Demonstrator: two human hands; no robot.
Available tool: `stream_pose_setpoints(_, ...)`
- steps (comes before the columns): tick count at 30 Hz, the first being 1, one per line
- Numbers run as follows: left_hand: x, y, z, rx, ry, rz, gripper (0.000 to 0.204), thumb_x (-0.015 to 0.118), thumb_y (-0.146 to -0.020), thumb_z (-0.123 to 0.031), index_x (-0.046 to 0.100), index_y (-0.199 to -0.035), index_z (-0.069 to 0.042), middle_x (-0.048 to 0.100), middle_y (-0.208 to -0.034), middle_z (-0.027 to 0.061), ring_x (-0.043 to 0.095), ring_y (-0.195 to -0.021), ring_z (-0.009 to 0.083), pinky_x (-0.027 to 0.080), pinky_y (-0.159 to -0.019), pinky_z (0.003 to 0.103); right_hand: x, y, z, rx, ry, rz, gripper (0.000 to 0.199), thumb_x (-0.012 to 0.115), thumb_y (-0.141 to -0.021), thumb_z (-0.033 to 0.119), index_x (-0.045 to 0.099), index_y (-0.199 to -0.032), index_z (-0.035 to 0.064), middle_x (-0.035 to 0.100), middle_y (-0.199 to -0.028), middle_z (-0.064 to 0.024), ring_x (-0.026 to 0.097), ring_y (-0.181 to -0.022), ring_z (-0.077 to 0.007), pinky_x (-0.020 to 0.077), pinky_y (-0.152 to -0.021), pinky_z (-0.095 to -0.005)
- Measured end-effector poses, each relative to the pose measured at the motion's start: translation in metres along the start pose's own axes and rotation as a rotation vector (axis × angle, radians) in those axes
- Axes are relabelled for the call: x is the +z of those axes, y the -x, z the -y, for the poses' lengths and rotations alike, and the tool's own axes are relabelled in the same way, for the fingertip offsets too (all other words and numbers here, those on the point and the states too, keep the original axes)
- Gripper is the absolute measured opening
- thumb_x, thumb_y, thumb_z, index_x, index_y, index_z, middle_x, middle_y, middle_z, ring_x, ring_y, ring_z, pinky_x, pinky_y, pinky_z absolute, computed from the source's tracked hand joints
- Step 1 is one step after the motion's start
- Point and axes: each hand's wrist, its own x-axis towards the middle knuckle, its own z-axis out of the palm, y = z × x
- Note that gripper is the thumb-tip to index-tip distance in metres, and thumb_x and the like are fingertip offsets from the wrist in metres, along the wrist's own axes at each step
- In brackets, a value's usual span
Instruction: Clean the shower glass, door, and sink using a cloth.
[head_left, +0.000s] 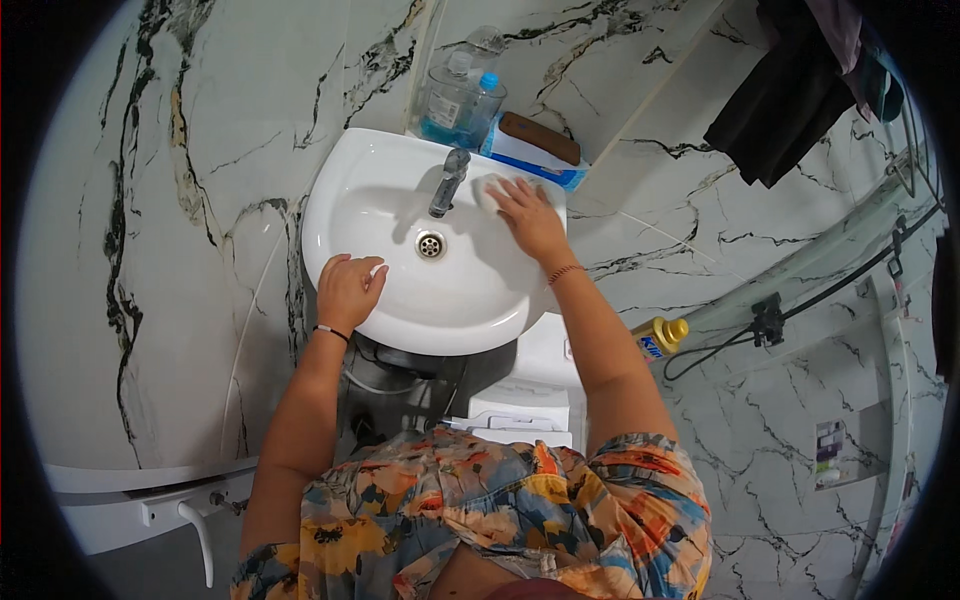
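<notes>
A white washbasin [345,215] with a chrome faucet [449,183] and a round metal drain [431,246] lies in front of me. My right hand [527,215] is at the basin's back right rim, fingers spread over a white cloth or wipe [489,193] that it presses down. Most of the cloth is hidden beneath the hand. At the left front rim, my left hand [349,291] hovers or rests with fingers slightly bent and thumb apart. It holds nothing; whether it touches the rim I cannot tell.
Behind the faucet stand a clear container [443,108] and a blue-capped bottle [488,95]. Beside them lies a blue-and-white box [545,170] with a brown object [540,138] on top. A yellow bottle [660,337] is right of my right forearm. Dark clothes [785,95] hang upper right.
</notes>
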Motion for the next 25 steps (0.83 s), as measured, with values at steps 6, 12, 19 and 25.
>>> stream_pose_setpoints(6,0.000,-0.001,-0.003,-0.007,-0.007,-0.002,0.020,0.058,-0.081,-0.023,0.068,-0.086,-0.006,0.056,-0.054,0.0064,0.055,-0.058,0.0234,0.042,-0.085,0.036,-0.001,0.014,-0.007,0.209,0.034,-0.009,0.043,0.055,-0.084,0.015,0.048,-0.126,0.0217,0.048,-0.130,-0.0057,0.040,-0.123,-0.0319,0.0319,-0.099,-0.0497)
stream_pose_setpoints(12,0.003,-0.002,-0.001,0.006,-0.003,0.000,0.020,0.057,-0.082,-0.023,0.068,-0.087,-0.006,0.056,-0.054,0.0059,0.055,-0.058,0.0227,0.042,-0.086,0.036,0.006,-0.004,0.011,0.119,-0.037,-0.036,0.046,0.056,-0.084,0.017,0.045,-0.128,0.0231,0.046,-0.132,-0.0049,0.040,-0.123,-0.0290,0.0327,-0.099,-0.0486)
stream_pose_setpoints(19,0.002,0.001,0.001,0.008,0.006,-0.024,0.020,0.058,-0.082,-0.021,0.068,-0.086,-0.004,0.051,-0.052,0.0056,0.052,-0.055,0.0230,0.042,-0.085,0.035,-0.020,0.059,0.003,0.339,-0.143,-0.040,0.043,0.059,-0.080,0.011,0.054,-0.120,0.0223,0.047,-0.130,-0.0040,0.039,-0.123,-0.0307,0.0346,-0.096,-0.0495)
stream_pose_setpoints(25,0.001,-0.001,-0.001,-0.016,-0.004,0.030,0.021,0.057,-0.083,-0.024,0.068,-0.087,-0.007,0.055,-0.054,0.0056,0.055,-0.058,0.0223,0.041,-0.088,0.035,-0.016,0.119,0.086,0.407,-0.132,0.219,0.040,0.063,-0.075,0.015,0.059,-0.115,0.0198,0.044,-0.134,-0.0072,0.032,-0.129,-0.0338,0.0213,-0.097,-0.0668)
